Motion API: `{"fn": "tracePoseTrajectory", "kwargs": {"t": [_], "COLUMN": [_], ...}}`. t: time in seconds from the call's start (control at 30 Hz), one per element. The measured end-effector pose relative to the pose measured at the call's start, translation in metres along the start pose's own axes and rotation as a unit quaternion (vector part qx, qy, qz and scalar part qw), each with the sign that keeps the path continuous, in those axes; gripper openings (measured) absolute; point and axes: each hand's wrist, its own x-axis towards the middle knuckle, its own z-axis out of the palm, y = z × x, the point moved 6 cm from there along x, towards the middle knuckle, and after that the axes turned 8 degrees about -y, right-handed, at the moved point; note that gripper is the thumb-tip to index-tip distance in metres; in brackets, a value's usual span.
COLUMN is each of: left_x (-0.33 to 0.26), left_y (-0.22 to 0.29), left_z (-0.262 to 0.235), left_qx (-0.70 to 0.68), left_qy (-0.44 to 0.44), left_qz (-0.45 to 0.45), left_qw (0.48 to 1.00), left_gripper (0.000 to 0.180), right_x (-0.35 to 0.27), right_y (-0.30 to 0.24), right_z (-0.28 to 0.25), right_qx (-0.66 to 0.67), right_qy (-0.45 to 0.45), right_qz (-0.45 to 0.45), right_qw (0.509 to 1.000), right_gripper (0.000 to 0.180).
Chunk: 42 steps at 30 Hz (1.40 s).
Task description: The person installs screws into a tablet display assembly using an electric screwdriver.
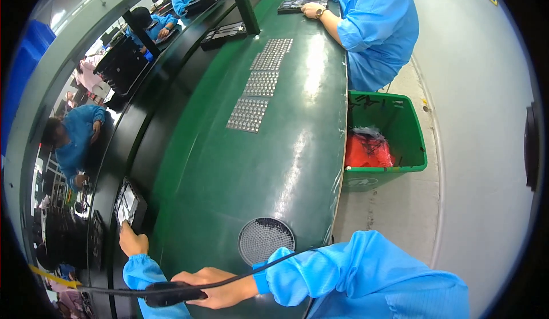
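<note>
My left hand [133, 242] reaches out at the left edge of the bench, its fingers closed on the near end of a black-framed electronic unit [130, 203] with a pale, shiny face. Lower down, my right hand [220, 287] points left across my left forearm, fingers curled about a dark, rounded, handle-like tool [170, 294]. A black cable [257, 270] runs past this tool and over the hand, so its exact kind is hard to make out. Just beyond my right wrist lies a round, dark tray [266, 240] covered in small holes.
Several grids of small metallic parts [247, 114] lie along the green bench [286, 164]. On the right stands a green bin [394, 173] holding red material. A co-worker in blue [377, 21] works at the far end. A black shelf rail [128, 124] borders the bench's left side.
</note>
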Motion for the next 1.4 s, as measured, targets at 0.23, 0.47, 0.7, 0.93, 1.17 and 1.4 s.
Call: {"fn": "tracePoseTrajectory", "kwargs": {"t": [0.23,0.47,0.7,0.93,1.17,1.4], "left_x": [-0.133,-0.255,-0.337,-0.362,-0.372,-0.371], "left_y": [0.007,0.081,0.095,-0.017,-0.104,-0.111], "left_z": [-0.043,-0.061,-0.057,-0.063,-0.027,-0.012], "left_qx": [-0.119,-0.136,-0.228,-0.222,-0.360,-0.433], "left_qy": [0.098,0.032,-0.090,0.028,-0.048,-0.070], "left_qz": [0.164,0.108,0.049,-0.085,-0.183,-0.196], "left_qw": [0.974,0.984,0.968,0.971,0.913,0.877], "left_gripper": [0.054,0.064,0.062,0.024,0.032,0.024], "right_x": [0.003,0.010,0.008,0.004,0.003,0.008], "right_y": [0.014,0.015,0.019,0.020,0.033,0.033], "right_z": [-0.002,-0.048,-0.030,-0.025,-0.025,-0.029], "right_qx": [-0.088,-0.100,-0.113,-0.139,-0.107,-0.056], "right_qy": [0.039,0.156,0.112,0.101,0.131,0.118], "right_qz": [0.038,0.119,0.125,0.132,0.130,0.101], "right_qw": [0.995,0.975,0.979,0.976,0.977,0.986], "right_gripper": [0.047,0.036,0.041,0.041,0.035,0.030]}}
